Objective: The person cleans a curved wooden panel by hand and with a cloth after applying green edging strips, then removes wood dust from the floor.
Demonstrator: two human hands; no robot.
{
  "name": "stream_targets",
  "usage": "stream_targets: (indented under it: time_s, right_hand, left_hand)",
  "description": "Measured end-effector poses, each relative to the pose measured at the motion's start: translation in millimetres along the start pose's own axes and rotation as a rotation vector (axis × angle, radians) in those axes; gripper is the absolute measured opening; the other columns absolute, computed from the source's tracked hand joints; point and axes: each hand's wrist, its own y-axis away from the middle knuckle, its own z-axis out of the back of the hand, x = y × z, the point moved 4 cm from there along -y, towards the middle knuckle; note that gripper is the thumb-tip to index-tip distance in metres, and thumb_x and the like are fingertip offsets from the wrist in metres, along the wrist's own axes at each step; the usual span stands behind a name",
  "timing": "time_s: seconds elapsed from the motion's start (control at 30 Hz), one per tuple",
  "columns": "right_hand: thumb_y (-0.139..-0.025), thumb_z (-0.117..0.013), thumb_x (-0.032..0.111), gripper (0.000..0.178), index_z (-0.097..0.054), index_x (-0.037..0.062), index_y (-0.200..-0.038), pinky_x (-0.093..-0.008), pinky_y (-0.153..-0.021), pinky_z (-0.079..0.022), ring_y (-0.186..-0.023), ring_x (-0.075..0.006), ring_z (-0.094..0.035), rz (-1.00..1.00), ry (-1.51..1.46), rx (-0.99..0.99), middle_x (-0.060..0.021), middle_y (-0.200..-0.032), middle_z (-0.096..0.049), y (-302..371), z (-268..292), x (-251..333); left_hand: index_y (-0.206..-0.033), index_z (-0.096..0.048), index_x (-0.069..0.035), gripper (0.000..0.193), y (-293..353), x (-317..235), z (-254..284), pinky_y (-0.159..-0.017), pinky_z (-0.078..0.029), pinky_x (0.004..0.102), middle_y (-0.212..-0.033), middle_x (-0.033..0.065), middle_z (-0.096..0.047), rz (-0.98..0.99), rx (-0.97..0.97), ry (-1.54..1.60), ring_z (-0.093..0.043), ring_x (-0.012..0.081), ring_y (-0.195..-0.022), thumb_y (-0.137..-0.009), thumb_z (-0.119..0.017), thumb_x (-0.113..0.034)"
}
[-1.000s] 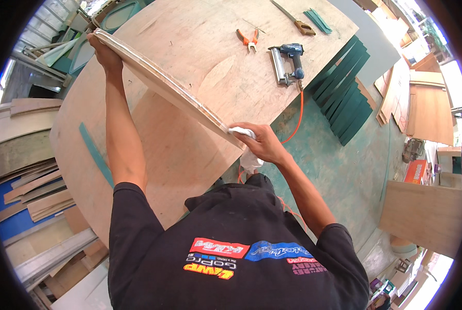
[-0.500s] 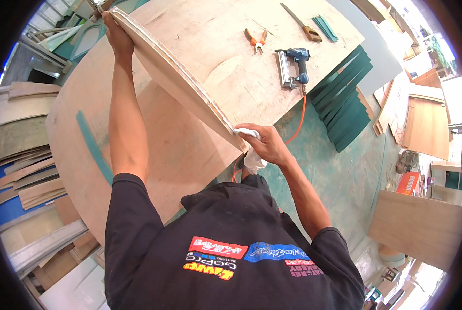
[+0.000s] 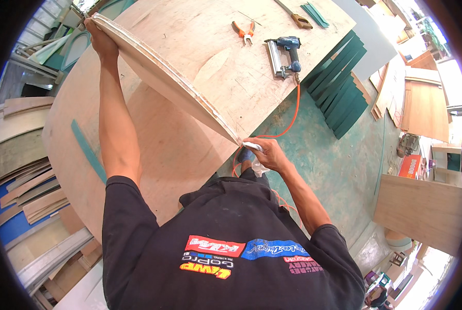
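Note:
A wooden panel (image 3: 153, 85) stands on edge on the worktable, tilted, with a white glue-like bead along its upper edge. My left hand (image 3: 105, 44) is wrapped round the far end of this panel. At the near corner, my right hand (image 3: 268, 154) is closed on a soft white plastic bag (image 3: 259, 166), squeezed between the fingers. The bag's tip sits at or very near the panel's corner; exact contact cannot be made out. Part of the bag is hidden in my palm.
On the plywood tabletop (image 3: 218, 31) lie orange-handled pliers (image 3: 244, 32), a nail gun (image 3: 284, 57) with an orange hose (image 3: 296, 111), a handsaw (image 3: 301, 20) and green strips (image 3: 314, 14). A green strip (image 3: 88, 150) lies left. Dark green slats (image 3: 339, 85) stand right; stacked boards (image 3: 21, 137) line the left.
My right hand has slid with the bag along the panel's edge to its near corner. The left hand keeps its hold. The whole view has shifted slightly.

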Motion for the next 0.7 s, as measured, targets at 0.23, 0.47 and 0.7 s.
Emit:
stream_targets:
  time_s: [0.23, 0.47, 0.7]
  right_hand:
    - [-0.095, -0.066, 0.011, 0.025, -0.07, 0.0043, -0.119, -0.0308, -0.073, -0.052, -0.08, -0.0159, -0.068, -0.223, -0.096, -0.006, -0.0117, -0.094, -0.075, 23.6, 5.1, -24.5]
    - [-0.097, -0.065, 0.012, 0.029, -0.069, 0.0056, -0.125, -0.025, -0.071, -0.048, -0.075, -0.0058, -0.056, -0.148, -0.264, -0.018, -0.0019, -0.086, -0.069, -12.3, 11.9, 29.8]
    - [-0.097, -0.063, 0.009, 0.028, -0.069, 0.0049, -0.124, -0.0262, -0.071, -0.049, -0.077, -0.007, -0.057, -0.069, -0.265, -0.041, -0.0022, -0.086, -0.07, -23.6, 1.2, 24.7]
  left_hand:
    - [-0.117, -0.063, -0.007, 0.075, -21.6, 28.8, 34.0, -0.095, -0.046, 0.0336, -0.111, 0.0091, -0.065, 0.069, 0.019, 0.13, -0.06, 0.0193, -0.104, -0.1, -0.026, -0.071]
    - [-0.093, -0.055, -0.011, 0.067, -13.6, 24.3, 14.8, -0.068, -0.045, 0.0328, -0.08, 0.006, -0.057, -0.028, 0.02, 0.073, -0.054, 0.0175, -0.073, -0.1, -0.025, -0.071]
    - [-0.082, -0.051, -0.014, 0.067, -14.3, 12.4, 29.6, -0.055, -0.045, 0.0315, -0.067, 0.0035, -0.055, -0.021, 0.179, 0.23, -0.052, 0.0162, -0.058, -0.101, -0.02, -0.07]
